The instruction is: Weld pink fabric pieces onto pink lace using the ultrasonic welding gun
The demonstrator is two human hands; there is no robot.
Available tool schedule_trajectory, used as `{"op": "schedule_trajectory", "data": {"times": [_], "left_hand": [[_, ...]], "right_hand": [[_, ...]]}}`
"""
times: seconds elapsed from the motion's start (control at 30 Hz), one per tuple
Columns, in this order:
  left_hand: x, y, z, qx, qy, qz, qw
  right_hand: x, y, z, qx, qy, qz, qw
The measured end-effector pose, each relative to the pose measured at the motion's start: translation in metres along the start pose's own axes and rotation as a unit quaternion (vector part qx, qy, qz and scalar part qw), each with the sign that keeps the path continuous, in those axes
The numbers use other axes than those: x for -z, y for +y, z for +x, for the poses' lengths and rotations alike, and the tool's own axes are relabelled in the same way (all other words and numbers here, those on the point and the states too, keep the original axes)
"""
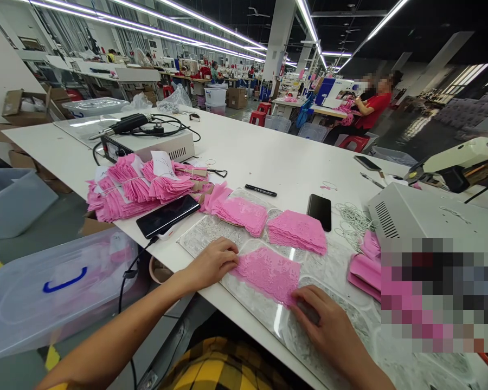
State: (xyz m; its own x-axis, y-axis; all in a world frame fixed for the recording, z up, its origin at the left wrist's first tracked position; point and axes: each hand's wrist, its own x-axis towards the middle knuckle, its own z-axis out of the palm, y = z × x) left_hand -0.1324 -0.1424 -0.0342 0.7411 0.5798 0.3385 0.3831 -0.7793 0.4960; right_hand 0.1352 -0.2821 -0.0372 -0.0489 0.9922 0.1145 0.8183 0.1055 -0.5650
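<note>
A pink lace piece (268, 273) lies flat on a glossy grey-patterned mat (205, 236) at the table's near edge. My left hand (214, 264) pinches its left edge, fingers curled together. At the lower right corner, my right hand (327, 320) has thumb and fingers closed on the lace. Just beyond are two neat stacks of similar pieces, a left stack (244, 213) and a right stack (296, 231). The left stack has a loose pink flap at its back.
Bundled pink fabric (142, 184) with paper tags sits at the left, near a phone (168, 215) on a cable. A second phone (319, 212), a black marker (261, 190) and tangled string (354, 222) lie beyond. A grey machine box (427, 216) stands right; a co-worker sews behind.
</note>
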Motion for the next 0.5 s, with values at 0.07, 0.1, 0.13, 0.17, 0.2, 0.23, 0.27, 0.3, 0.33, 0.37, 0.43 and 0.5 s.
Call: {"op": "schedule_trajectory", "data": {"times": [0.07,0.1,0.13,0.17,0.2,0.23,0.27,0.3,0.33,0.37,0.43,0.5], "left_hand": [[0.001,0.001,0.001,0.001,0.001,0.001,1.0],[0.002,0.002,0.001,0.002,0.001,0.002,1.0],[0.003,0.003,0.001,0.002,-0.001,0.002,1.0],[0.004,0.004,0.0,0.001,-0.003,0.003,1.0],[0.005,0.005,0.0,0.001,-0.006,0.004,1.0],[0.007,0.007,-0.001,0.001,-0.009,0.004,1.0],[0.007,0.008,-0.002,0.0,-0.014,0.005,1.0],[0.008,0.008,-0.003,-0.001,-0.019,0.004,1.0],[0.009,0.009,-0.005,-0.001,-0.023,0.003,1.0],[0.01,0.009,-0.006,-0.003,-0.028,0.001,1.0],[0.011,0.008,-0.008,-0.008,-0.036,-0.004,0.999],[0.012,0.006,-0.01,-0.016,-0.043,-0.006,0.999]], "right_hand": [[-0.001,0.0,0.0,0.001,0.001,-0.002,1.0],[-0.001,0.001,0.0,0.003,0.003,-0.003,1.0],[-0.001,0.001,0.0,0.005,0.006,-0.003,1.0],[-0.002,0.001,0.0,0.008,0.009,-0.003,1.0],[-0.002,0.001,0.0,0.011,0.012,-0.003,1.0],[-0.002,0.001,0.0,0.015,0.014,-0.003,1.0],[-0.002,0.001,0.0,0.018,0.017,-0.003,1.0],[-0.001,0.001,-0.001,0.021,0.019,-0.004,1.0],[-0.001,0.0,-0.001,0.023,0.022,-0.006,0.999],[-0.001,0.0,-0.001,0.026,0.025,-0.009,0.999],[-0.001,-0.001,-0.001,0.031,0.031,-0.02,0.999],[-0.003,-0.001,0.0,0.039,0.03,-0.034,0.998]]}}
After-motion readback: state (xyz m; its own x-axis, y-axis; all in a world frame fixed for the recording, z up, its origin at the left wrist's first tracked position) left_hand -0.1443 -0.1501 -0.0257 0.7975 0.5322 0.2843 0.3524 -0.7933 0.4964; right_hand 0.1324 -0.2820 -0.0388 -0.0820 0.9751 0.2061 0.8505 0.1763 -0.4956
